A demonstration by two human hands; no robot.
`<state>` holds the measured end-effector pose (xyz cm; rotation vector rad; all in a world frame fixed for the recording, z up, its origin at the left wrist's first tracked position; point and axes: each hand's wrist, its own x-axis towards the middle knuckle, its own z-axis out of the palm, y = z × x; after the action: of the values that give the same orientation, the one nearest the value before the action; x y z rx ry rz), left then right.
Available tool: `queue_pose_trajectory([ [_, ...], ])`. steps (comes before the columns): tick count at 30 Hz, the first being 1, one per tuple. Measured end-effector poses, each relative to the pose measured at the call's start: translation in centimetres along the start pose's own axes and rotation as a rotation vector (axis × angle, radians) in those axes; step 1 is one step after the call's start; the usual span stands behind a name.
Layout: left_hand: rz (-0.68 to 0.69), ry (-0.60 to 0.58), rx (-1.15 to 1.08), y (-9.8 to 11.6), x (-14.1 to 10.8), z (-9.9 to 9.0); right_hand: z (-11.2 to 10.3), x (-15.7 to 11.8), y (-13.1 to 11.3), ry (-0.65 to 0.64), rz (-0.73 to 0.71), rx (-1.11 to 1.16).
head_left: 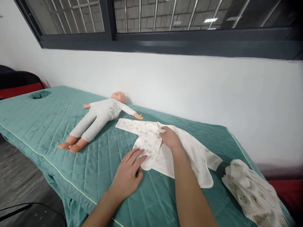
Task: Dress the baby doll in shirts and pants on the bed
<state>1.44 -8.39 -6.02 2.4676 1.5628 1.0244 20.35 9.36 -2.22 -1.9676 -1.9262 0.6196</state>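
A white baby shirt (148, 138) with small printed figures lies spread on the green quilted cover, its front opened and the right-side panel folded outward. My right hand (169, 137) is at the neckline, fingers bent and closed on the edge of the front panel. Along the lower left of the shirt rests my left hand (129, 168), its fingers stretched out over the cloth. A baby doll (101, 110) in a white body suit lies on its back to the left, one arm reaching toward the shirt's sleeve.
A bundle of patterned baby clothing (253, 192) sits at the right edge of the bed (59, 126). The cover has a round hole (40, 94) at the far left. Behind the bed stand a white wall (189, 85) and a dark-framed window (165, 41). A black and red chair (21, 83) is beyond the far end.
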Motion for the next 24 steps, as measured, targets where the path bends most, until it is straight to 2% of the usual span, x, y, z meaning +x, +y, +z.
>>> queue_pose_trajectory([
  [5,-0.106,0.055,0.002,-1.2,0.2,0.8,0.7,0.3,0.2,0.046,0.007,0.044],
  [9,-0.170,0.117,-0.008,-1.4,0.0,0.9,1.1,0.7,0.4,0.057,0.026,0.061],
  [16,-0.125,-0.042,-0.074,-1.1,0.5,0.0,1.4,0.9,0.5,0.083,0.041,0.103],
  [24,-0.208,0.087,-0.059,-1.7,0.4,0.9,2.0,1.5,1.1,0.098,0.011,0.264],
])
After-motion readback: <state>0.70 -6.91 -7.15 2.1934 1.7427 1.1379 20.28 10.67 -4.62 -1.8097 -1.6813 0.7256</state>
